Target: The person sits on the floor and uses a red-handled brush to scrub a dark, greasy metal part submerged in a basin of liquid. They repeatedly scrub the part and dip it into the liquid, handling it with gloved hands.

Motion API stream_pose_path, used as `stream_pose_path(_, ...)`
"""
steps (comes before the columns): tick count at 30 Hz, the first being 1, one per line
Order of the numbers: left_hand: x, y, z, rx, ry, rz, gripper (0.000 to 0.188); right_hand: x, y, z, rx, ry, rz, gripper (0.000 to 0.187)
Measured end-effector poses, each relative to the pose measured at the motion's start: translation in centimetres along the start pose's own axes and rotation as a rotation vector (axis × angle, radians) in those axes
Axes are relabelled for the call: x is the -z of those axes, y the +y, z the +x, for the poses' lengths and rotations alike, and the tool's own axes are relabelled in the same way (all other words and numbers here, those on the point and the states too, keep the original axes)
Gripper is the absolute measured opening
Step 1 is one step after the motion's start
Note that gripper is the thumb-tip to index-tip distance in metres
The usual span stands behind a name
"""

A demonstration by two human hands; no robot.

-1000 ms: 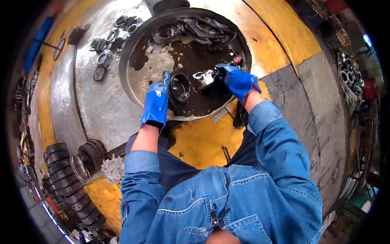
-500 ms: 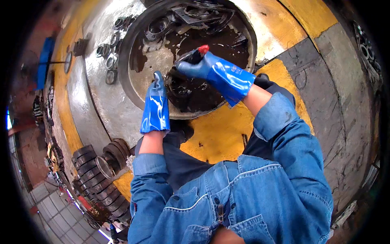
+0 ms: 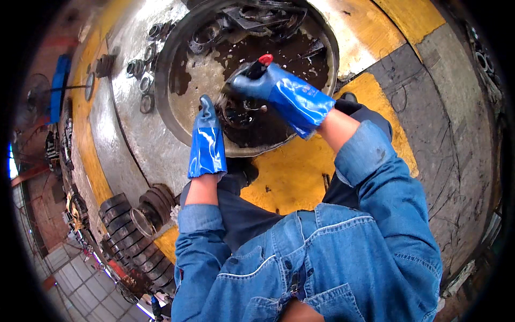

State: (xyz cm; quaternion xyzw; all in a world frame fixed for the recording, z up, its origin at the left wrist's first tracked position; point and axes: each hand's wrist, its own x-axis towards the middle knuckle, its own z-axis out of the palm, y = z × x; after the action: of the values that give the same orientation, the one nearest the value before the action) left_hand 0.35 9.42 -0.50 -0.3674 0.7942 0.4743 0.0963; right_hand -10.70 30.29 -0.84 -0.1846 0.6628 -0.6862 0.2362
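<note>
Both my hands wear blue rubber gloves over a wide round metal pan (image 3: 165, 88) of dark, dirty liquid. My right hand (image 3: 255, 80) is closed around a brush (image 3: 265, 59) with a black, red-ended handle; its working end is blurred by motion. Below it, a dark, wet, ring-shaped metal part (image 3: 236, 115) is held at the pan's near side by my left hand (image 3: 206, 121). The left thumb points up, while the other fingers are mostly hidden behind the part.
Several oily metal parts (image 3: 263, 20) lie at the pan's far side. Small metal rings (image 3: 146, 83) stand on the metal sheet to the left. A ribbed black cylinder (image 3: 131, 236) and round parts (image 3: 155, 201) sit at lower left, near a blue upright (image 3: 59, 88).
My right hand has shifted slightly left and down with the brush, whose red end is lower. My left hand stays nearly in place with the part.
</note>
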Motion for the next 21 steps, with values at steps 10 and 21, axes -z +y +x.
stream_pose_path(10,-0.5,0.1,-1.1,-0.115,0.038,-0.077,0.072,3.1,1.5,0.5,-0.459,0.332,-0.503,0.038)
stream_pose_path(21,-0.6,-3.1,0.9,-0.377,0.121,0.058,0.061,-4.4,-0.9,-3.6,-0.192,-0.073,-0.021,0.026)
